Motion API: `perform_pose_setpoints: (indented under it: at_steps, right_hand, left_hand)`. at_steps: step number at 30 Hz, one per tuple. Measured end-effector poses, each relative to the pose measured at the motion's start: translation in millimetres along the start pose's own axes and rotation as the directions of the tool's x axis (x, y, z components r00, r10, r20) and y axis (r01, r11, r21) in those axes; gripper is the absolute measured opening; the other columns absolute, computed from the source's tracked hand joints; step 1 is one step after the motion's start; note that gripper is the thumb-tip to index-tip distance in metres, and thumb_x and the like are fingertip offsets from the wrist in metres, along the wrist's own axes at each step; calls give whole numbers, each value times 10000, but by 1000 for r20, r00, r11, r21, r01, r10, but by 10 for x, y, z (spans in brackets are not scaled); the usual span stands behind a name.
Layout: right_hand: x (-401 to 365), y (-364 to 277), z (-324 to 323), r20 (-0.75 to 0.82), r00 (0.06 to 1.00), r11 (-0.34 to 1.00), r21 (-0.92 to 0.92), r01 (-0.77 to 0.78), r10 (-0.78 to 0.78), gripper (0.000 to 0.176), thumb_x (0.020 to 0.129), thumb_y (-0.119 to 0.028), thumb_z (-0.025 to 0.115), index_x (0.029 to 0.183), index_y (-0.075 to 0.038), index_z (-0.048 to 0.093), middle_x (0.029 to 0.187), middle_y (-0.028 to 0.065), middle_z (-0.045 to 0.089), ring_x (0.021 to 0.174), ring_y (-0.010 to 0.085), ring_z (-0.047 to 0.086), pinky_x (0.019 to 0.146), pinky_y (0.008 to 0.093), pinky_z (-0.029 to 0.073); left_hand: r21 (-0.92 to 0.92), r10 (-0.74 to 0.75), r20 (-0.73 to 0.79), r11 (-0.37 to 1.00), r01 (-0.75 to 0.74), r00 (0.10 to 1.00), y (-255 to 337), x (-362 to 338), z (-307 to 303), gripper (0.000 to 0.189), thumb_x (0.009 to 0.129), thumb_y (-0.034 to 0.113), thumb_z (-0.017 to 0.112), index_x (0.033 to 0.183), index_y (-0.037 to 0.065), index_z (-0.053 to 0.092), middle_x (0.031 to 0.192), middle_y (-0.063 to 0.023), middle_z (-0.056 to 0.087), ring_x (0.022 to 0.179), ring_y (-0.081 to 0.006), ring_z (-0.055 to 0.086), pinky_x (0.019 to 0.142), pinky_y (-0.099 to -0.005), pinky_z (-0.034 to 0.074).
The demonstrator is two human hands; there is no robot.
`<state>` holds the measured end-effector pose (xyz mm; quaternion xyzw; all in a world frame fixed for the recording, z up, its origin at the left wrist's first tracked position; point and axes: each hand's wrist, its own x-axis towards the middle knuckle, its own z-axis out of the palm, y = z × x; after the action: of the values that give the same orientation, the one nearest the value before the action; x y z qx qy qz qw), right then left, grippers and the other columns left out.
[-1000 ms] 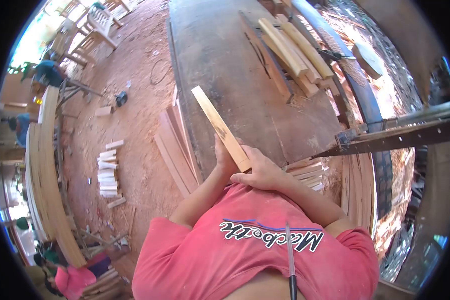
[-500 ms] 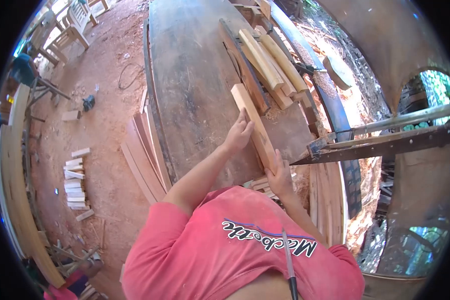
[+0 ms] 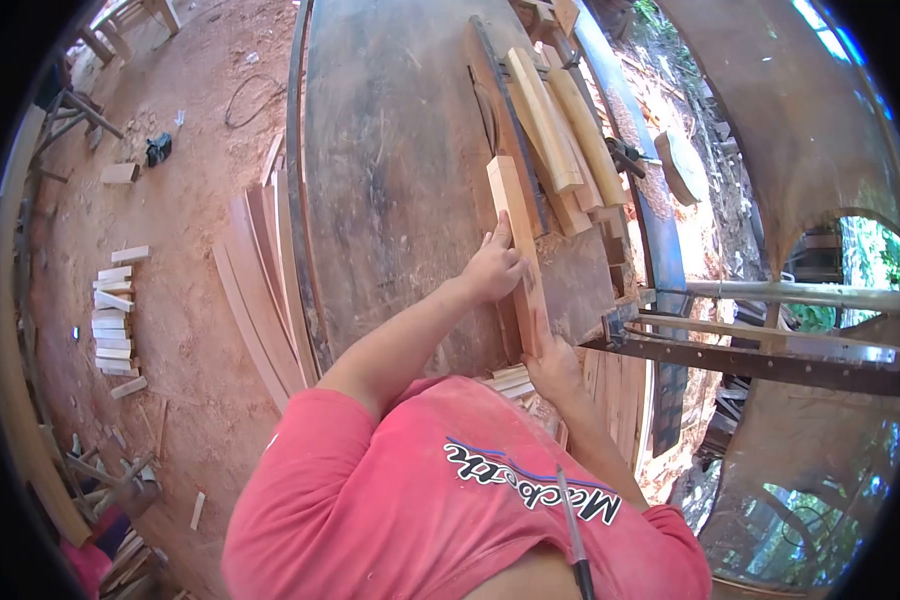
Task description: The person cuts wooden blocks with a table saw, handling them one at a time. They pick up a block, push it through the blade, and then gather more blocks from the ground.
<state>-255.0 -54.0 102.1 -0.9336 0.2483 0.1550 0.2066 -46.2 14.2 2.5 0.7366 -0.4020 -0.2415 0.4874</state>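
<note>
Both of my hands are on a squared wooden bar (image 3: 516, 215) that lies lengthwise over the worktable (image 3: 390, 180). My left hand (image 3: 497, 270) holds its left side around the middle, one digit stretched along the upper face and the others curled. At the near end, my right hand (image 3: 557, 372) is wrapped round the bar; some of its fingers are hidden. Just beyond the bar lies a long dark-brown wooden piece (image 3: 508, 110). Right of that, several pale wooden bars (image 3: 548, 125) are stacked side by side.
Long planks (image 3: 255, 270) lean along the table's left edge. Short wood blocks (image 3: 113, 325) lie in a row on the dirt floor (image 3: 195, 170). A metal-and-wood frame (image 3: 750, 355) juts in at the right. A pen (image 3: 575, 535) hangs at my shirt front.
The bar has turned to lie more nearly straight away from me. My left hand has shifted its grip on it, and my right hand stays at the near end. The camera view has shifted.
</note>
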Motion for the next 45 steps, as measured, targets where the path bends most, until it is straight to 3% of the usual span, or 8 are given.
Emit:
perform_pose_setpoints:
  at_steps: [4,6,9,27,45]
  right_hand:
    - [91,-7,-14,13,1000,1000,24,14,-15,866,833,-171,684,1569,-167,228,955,331,590,981,508,567,854,572,455]
    - [135,32,47,-169,969,983,-3,183,-180,827,842,-171,671,1557,-131,258,978,319,597,979,508,570,872,557,455]
    - [182,-12,13,-195,958,976,23,217,-209,793,850,-164,660,1546,-107,285,966,303,602,956,502,570,879,542,450]
    - [391,-14,5,-126,984,991,29,134,-129,762,878,-190,636,1554,-132,287,909,257,586,879,446,572,830,511,458]
    - [471,-46,16,-181,976,987,81,138,-122,746,874,-200,652,1542,-147,323,890,248,589,850,442,572,819,508,460]
  left_hand:
    - [29,-16,30,999,15,999,-3,74,-105,470,988,320,478,934,-92,699,1560,-385,-16,1449,-455,221,1201,-532,164]
    - [28,-12,41,1000,11,999,12,99,-147,469,991,315,473,964,-94,701,1548,-406,-15,1460,-450,193,1203,-531,160]
    - [36,-11,36,999,10,999,16,142,-167,465,992,305,472,983,-102,697,1535,-426,-12,1465,-466,162,1204,-531,157]
    - [46,30,-36,999,-29,999,-127,317,-186,439,968,285,500,960,-105,701,1516,-456,24,1431,-532,194,1186,-558,193]
    - [62,9,-25,998,-8,1000,-145,397,-260,441,973,282,483,986,-99,706,1515,-456,30,1437,-490,234,1190,-542,188]
